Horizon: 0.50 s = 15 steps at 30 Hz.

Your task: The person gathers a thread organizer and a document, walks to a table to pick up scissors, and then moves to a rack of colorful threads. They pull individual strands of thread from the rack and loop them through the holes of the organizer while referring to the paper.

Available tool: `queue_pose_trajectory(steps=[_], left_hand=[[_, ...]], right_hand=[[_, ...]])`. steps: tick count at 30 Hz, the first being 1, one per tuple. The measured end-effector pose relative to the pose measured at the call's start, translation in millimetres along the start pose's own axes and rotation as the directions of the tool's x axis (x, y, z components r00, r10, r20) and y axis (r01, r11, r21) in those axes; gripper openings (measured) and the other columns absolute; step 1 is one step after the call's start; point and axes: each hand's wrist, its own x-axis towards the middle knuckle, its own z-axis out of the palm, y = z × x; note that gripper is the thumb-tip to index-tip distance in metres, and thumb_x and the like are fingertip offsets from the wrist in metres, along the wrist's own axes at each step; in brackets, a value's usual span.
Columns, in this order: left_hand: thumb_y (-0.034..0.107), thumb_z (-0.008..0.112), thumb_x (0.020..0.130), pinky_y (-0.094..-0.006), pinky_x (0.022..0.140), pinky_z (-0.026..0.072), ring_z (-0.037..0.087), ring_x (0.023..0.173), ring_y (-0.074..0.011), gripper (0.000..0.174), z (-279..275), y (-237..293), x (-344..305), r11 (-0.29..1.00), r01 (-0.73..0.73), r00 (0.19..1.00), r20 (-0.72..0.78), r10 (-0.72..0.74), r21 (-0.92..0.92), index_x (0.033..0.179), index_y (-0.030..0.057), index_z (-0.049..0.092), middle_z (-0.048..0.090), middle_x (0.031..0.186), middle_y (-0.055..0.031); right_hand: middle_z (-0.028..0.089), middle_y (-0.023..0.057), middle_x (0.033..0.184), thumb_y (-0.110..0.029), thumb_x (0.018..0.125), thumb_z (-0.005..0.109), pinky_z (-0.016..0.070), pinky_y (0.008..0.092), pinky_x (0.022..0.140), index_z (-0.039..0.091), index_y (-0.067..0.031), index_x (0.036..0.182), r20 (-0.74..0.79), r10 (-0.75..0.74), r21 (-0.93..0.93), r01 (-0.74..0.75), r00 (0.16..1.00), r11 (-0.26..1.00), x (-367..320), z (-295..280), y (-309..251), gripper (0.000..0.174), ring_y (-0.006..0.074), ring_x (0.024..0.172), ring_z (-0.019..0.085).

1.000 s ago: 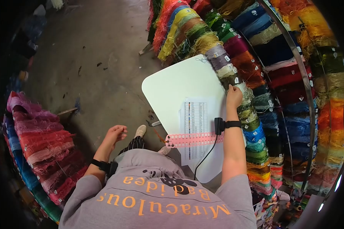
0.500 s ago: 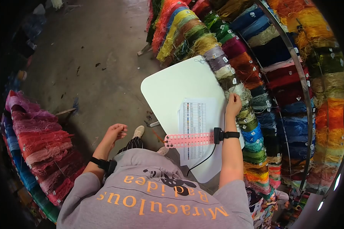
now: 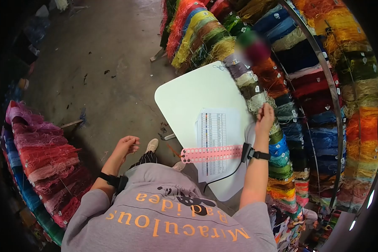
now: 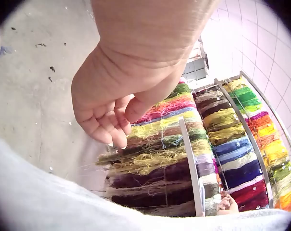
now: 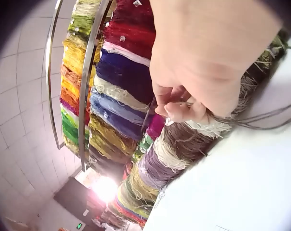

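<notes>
Apparently at the strand-picking step. Right hand (image 3: 264, 119) at the right edge of the white board (image 3: 176, 92), fingers curled in at the pale skein (image 3: 254, 102), seemingly pinching loose threads; exact hold partly hidden. Pale skein sits in the right-hand row, just nearer than a brown skein (image 3: 251, 91). Dark strands (image 5: 270, 119) trail from beside that hand over the board. Left hand (image 3: 127, 147) hangs over the floor, loosely bent, holding nothing. Printed chart (image 3: 215, 128) on the board; pink perforated strip (image 3: 210, 154) across its near part. Next move, I judge, calls for separating one strand cleanly, without snagging neighbours.
</notes>
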Motion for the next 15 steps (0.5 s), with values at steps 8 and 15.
queue_pose_trajectory(steps=[8,15], left_hand=[[0.020,0.049,0.095,-0.0201,0.060,0.0468,0.059,0.067,-0.0061,0.016,13.6,0.7,14.4,0.999,-0.026,0.998,0.056,0.024,0.041,0.098,0.0097,0.061,0.063,0.084,0.0020],[0.022,0.051,0.095,-0.0199,0.063,0.0479,0.058,0.069,-0.0054,0.017,53.1,10.8,11.1,0.996,-0.031,0.995,0.101,0.023,0.084,0.098,0.0096,0.062,0.063,0.084,0.0022]], right_hand=[[0.057,0.0144,0.120,-0.020,0.092,0.055,0.0423,0.0376,0.098,0.055,0.0048,0.110,0.001,-0.576,0.335,0.542,0.818,0.771,-129.5,-32.9,-210.4,0.031,0.0254,0.113,0.053],[0.030,0.0004,0.062,-0.019,0.091,0.051,0.0324,0.0238,0.052,0.043,-0.0056,0.073,-0.056,-0.996,-0.618,0.786,-0.070,-0.020,-297.0,-15.2,-361.1,0.024,0.0121,0.056,0.030]])
